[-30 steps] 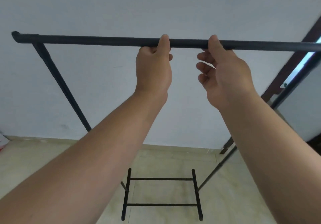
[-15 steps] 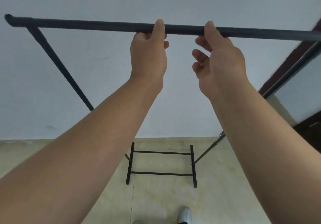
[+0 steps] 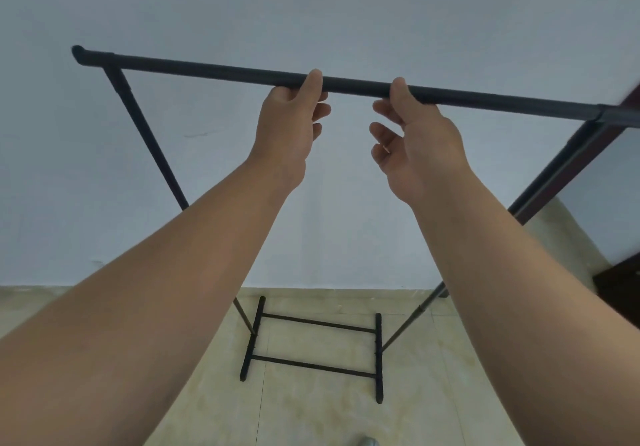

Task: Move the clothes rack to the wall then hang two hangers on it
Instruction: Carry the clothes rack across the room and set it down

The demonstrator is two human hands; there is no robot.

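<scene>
The clothes rack [image 3: 221, 71] stands just in front of the wall [image 3: 311, 6], its top bar running left to right. The left hand [image 3: 287, 130] and the right hand [image 3: 420, 148] hold this bar near its middle, side by side and equally near, thumbs on top; the lower right fingers hang loose. No hangers are visible.

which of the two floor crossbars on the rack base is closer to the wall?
The upper crossbar in the view, the one nearer the white wall. The other crossbar lies lower in frame, toward the person's side. Both run between the two black feet.
</scene>
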